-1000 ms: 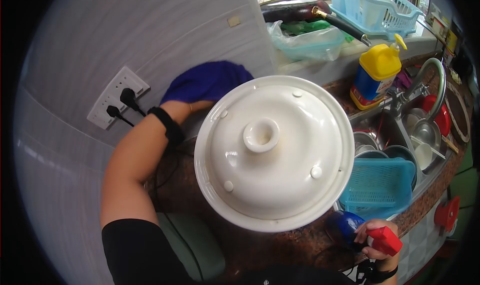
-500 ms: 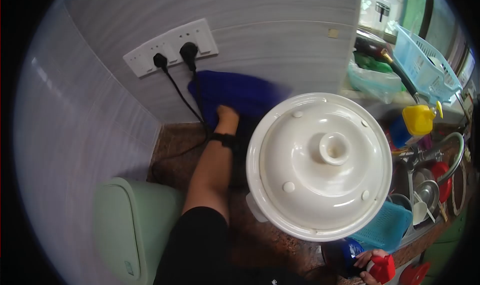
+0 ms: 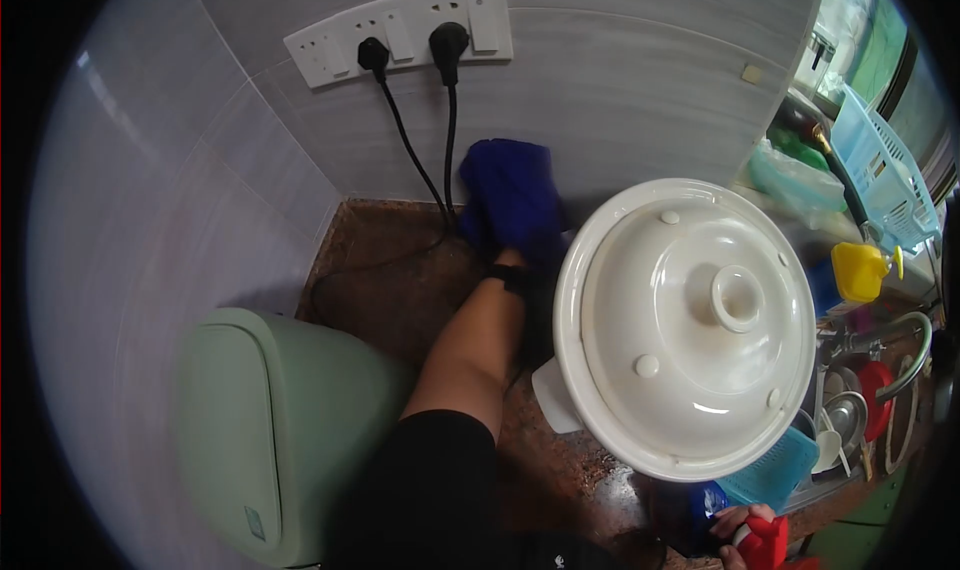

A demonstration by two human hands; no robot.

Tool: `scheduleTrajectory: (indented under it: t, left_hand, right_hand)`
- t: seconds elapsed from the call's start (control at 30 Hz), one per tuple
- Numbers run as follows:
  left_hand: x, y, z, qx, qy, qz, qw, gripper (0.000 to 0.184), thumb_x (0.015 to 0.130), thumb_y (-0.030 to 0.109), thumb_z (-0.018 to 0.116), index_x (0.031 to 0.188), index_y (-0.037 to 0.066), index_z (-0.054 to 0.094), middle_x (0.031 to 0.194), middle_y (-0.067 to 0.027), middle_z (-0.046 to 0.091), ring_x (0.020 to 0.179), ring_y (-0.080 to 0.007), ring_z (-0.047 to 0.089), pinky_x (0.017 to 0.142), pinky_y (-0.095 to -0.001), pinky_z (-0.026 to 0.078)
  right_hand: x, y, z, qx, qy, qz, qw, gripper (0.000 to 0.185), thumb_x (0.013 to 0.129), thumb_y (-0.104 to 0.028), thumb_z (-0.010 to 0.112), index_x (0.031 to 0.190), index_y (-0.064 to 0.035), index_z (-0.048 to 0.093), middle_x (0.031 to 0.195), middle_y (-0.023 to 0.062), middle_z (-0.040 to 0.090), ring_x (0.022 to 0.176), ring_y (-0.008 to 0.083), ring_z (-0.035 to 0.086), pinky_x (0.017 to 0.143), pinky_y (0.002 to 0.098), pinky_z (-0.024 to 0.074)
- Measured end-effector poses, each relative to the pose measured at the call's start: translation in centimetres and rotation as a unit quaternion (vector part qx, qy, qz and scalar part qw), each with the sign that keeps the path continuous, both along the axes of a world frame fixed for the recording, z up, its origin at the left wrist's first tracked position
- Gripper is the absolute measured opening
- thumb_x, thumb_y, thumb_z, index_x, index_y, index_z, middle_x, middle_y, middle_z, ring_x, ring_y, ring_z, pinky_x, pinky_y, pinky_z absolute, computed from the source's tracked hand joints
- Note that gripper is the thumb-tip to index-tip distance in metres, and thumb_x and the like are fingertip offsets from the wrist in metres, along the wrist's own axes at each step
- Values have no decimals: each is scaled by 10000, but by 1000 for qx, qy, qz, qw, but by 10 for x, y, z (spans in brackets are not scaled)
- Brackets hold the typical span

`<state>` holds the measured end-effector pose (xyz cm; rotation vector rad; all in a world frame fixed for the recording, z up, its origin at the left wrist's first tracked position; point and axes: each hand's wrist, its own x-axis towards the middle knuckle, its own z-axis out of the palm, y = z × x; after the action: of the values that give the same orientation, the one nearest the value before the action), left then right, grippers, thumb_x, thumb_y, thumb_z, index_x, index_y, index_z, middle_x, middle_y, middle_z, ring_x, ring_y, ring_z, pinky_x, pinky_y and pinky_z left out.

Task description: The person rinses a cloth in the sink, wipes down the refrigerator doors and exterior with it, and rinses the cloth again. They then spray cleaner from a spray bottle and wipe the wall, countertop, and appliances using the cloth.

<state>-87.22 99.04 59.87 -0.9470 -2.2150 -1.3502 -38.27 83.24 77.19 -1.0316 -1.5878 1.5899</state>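
Observation:
A dark blue cloth (image 3: pixel 512 190) lies against the tiled wall under the sockets. My left hand (image 3: pixel 510 257) reaches to it and is mostly covered by it, so its fingers are hidden. At the bottom right, my right hand (image 3: pixel 738 526) is wrapped round the neck of a blue spray bottle (image 3: pixel 700 505) with a red head. Between my hands stands a large white lidded pot (image 3: pixel 690 335), which hides part of the counter behind it.
Two black plugs with hanging cords sit in the white socket strip (image 3: pixel 325 60). A green bin (image 3: pixel 330 420) stands at the left. To the right are a teal basket (image 3: pixel 775 470), a sink with dishes, a yellow-topped bottle (image 3: pixel 858 272) and a light blue rack (image 3: pixel 885 175).
The view has turned left, so the pot and sink appear further right and the green bin is in full view. The blue cloth has moved along the wall with my left hand, towards the cords.

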Motion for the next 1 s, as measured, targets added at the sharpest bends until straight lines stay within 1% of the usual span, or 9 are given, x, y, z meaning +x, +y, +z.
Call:
scheduleTrajectory:
  t: [0.23, 0.33, 0.4, 0.5, 0.57, 0.63, 0.73, 0.9, 1.0]
  left_hand:
    - [57, -66, 151, 182, -110, 91, 973, 581, 897, 383, 448, 1243, -81, 402, 1288, -270, 404, 1215, -363, 375, 1039, -365, 263]
    - [3, -48, 192, 307, 40, 109, 945, 628, 898, 386, 464, 1275, -100, 339, 1299, -309, 360, 1227, -353, 361, 1049, -378, 238]
    - [-41, -19, 183, 99, 21, 132, 986, 599, 901, 375, 464, 1240, -107, 356, 1306, -312, 343, 1220, -379, 344, 1024, -414, 257]
    - [-44, -4, 166, 67, 66, 193, 977, 533, 901, 377, 459, 1093, -120, 437, 1172, -345, 449, 1085, -432, 448, 915, -459, 356]
    - [-43, -8, 137, 98, -134, 150, 975, 457, 901, 378, 452, 961, -74, 482, 962, -327, 556, 897, -465, 523, 774, -501, 415]
    - [-47, -21, 73, 33, -119, 179, 976, 427, 892, 408, 451, 827, -11, 503, 817, -265, 597, 789, -439, 566, 686, -502, 447]
    - [-42, -48, 35, -6, -97, 153, 984, 446, 914, 390, 415, 869, -32, 551, 815, -266, 597, 804, -421, 572, 704, -479, 449]
    - [-36, -49, 114, 528, -265, 106, 800, 522, 945, 394, 364, 962, -94, 550, 947, -184, 607, 898, -283, 570, 835, -351, 412]
    - [-47, -52, 186, 579, -162, -48, 798, 484, 944, 387, 387, 1018, -65, 542, 1001, -130, 595, 932, -223, 563, 863, -325, 408]
  right_hand:
    - [10, 11, -18, 44, 71, 48, 995, 524, 733, -142, 657, 1165, 41, 423, 863, 119, 515, 835, 243, 509, 821, 399, 392]
    - [16, 14, -19, 48, 59, 63, 995, 618, 741, -147, 661, 1250, 33, 359, 867, 120, 520, 835, 246, 516, 817, 408, 399]
    - [20, 21, -21, 56, 60, 80, 993, 618, 739, -139, 660, 1251, 31, 360, 871, 122, 520, 840, 248, 515, 816, 409, 400]
    - [21, 18, -26, 51, 78, 86, 992, 615, 734, -125, 657, 1248, 36, 361, 880, 125, 523, 850, 250, 514, 818, 410, 399]
    - [19, 14, -21, 35, 79, 59, 995, 607, 727, -106, 650, 1238, 49, 360, 892, 127, 526, 862, 250, 513, 830, 407, 393]
    - [22, 16, -21, 36, 73, 63, 995, 608, 724, -107, 652, 1235, 50, 361, 890, 125, 525, 862, 250, 512, 833, 405, 392]
    - [23, 17, -21, 27, 63, 59, 996, 611, 718, -116, 659, 1226, 53, 365, 887, 120, 521, 864, 249, 510, 834, 401, 389]
    - [22, 18, -18, 22, 67, 52, 996, 619, 711, -141, 674, 1215, 56, 374, 881, 113, 516, 861, 246, 505, 835, 393, 386]
    - [26, 19, -20, 17, 54, 65, 996, 617, 714, -145, 672, 1217, 56, 376, 882, 111, 516, 860, 244, 502, 837, 394, 383]
